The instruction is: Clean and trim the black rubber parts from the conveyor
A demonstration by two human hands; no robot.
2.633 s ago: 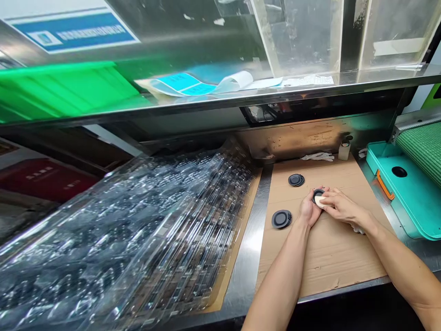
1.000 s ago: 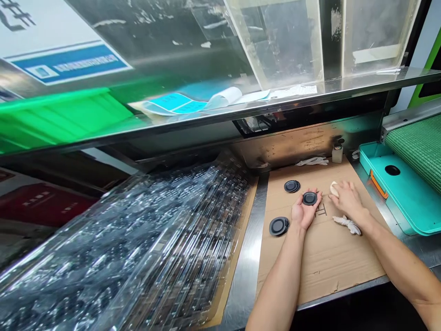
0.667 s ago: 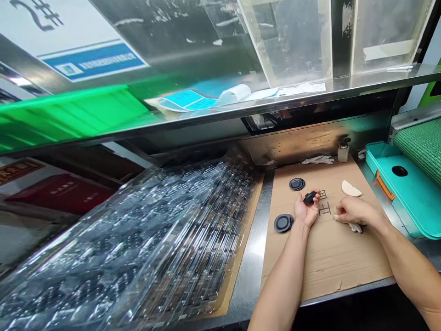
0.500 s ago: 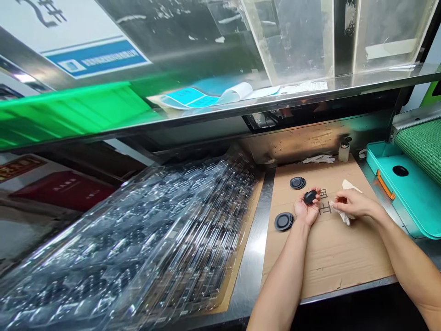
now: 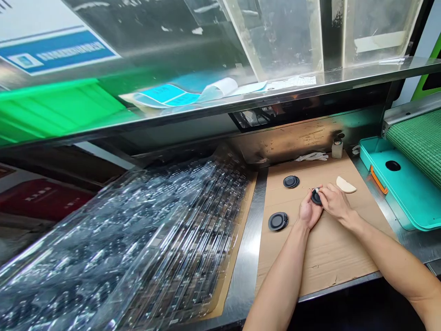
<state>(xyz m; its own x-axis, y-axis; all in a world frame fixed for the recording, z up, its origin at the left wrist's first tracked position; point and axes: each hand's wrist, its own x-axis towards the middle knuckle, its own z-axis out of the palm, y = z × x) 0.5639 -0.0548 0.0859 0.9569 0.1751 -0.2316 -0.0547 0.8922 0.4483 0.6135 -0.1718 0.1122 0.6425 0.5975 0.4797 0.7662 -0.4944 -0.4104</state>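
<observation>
The left hand (image 5: pixel 309 212) was closed around a small round black plastic disc (image 5: pixel 315 197), holding it just above the brown corrugated cardboard sheet (image 5: pixel 327 250) that covered the steel bench. The right hand (image 5: pixel 333 201) met it from the other side, fingers pinched together on a scrap of white cloth (image 5: pixel 316 190) pressed against the disc's top edge, so both hands touched over the part. Two more dark round discs lay on the cardboard: one stack (image 5: pixel 291 181) just beyond the hands, another (image 5: pixel 278 221) just to the left of the left wrist. A pale cream half-moon pad (image 5: pixel 345 185) lay near the right hand, on its far side. Well to the left sat a big heap of clear plastic blister trays (image 5: pixel 138 239); a teal plastic tray (image 5: pixel 396 184) stood at the right edge
</observation>
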